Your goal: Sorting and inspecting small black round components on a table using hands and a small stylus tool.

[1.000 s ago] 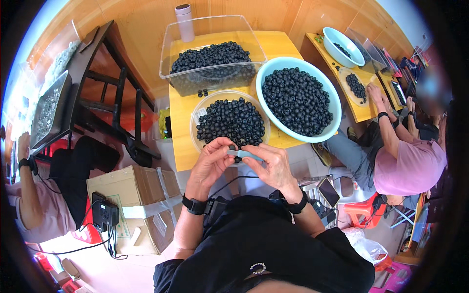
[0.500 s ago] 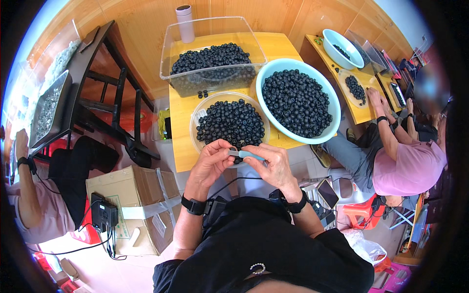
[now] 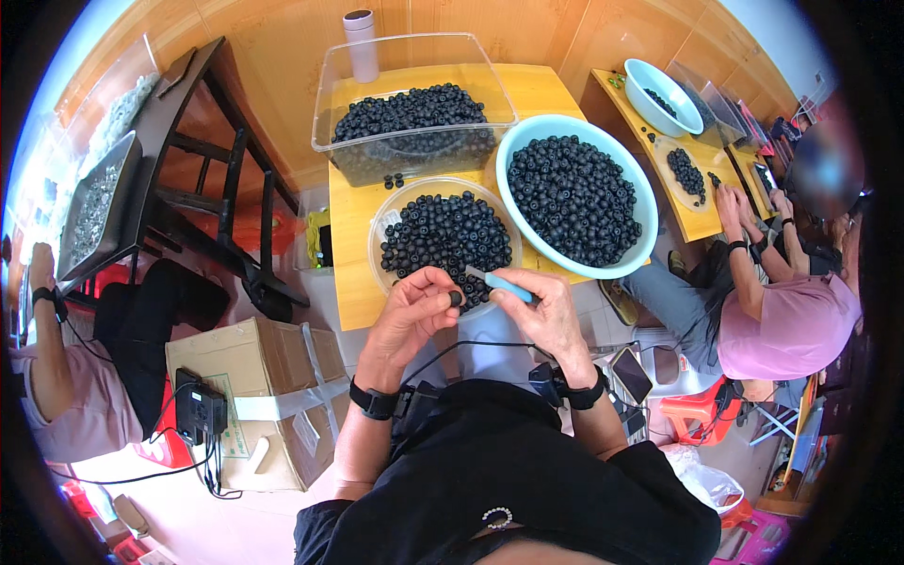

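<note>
Head view: the left hand (image 3: 414,309) pinches a small, round, dark bead (image 3: 456,298) between thumb and fingertips. Close to its right, the right hand (image 3: 548,315) has its fingers closed around the light-blue handle of a short-bladed grey knife (image 3: 508,286). The knife's long axis slants out of that grip, blade pointing left and slightly away from the body, its tip apart from the bead. Just beyond both grips sits a clear, round plastic tray (image 3: 403,200) of dark beads; beyond the right grip, a pale-blue round bowl (image 3: 603,268) holds more.
</note>
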Tool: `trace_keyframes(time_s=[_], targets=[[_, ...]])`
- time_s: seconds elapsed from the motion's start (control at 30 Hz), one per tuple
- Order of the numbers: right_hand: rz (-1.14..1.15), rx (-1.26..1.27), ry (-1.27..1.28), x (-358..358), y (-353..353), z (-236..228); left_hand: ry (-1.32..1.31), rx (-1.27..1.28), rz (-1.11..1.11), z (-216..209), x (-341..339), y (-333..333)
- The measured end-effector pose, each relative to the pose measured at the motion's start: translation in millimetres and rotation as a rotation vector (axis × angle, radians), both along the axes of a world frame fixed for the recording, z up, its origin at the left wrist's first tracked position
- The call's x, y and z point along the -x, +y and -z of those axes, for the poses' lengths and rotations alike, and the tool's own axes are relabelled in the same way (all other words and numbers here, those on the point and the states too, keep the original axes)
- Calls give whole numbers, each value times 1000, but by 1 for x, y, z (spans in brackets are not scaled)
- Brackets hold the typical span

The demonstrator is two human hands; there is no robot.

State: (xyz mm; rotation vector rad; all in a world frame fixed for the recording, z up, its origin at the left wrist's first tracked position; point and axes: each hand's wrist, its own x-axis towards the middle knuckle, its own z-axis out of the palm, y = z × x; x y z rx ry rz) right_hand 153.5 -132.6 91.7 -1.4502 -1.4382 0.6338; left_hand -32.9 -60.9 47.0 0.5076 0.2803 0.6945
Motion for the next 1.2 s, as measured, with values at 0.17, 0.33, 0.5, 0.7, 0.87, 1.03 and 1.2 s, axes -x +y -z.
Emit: trace_keyframes(time_s=[0.17,0.33,0.5,0.7,0.87,1.03,1.2], targets=[[-158,73,131,16,2,-10,70,-8,8,3,-4,-4],[-181,192,266,18,4,-1,134,-36,11,3,-1,-8],[-295,318,626,16,2,11,51,-27,124,14,-1,-4],[-267,338,567,13,-5,7,109,12,105,14,-11,-6],[-16,296,472,-14,-1,2,151,-3,20,10,-9,-4],[421,-29,132,-118,21,7,221,-31,-130,16,10,4],[801,-57,-152,-179,28,12,275,-34,-213,19,20,5]])
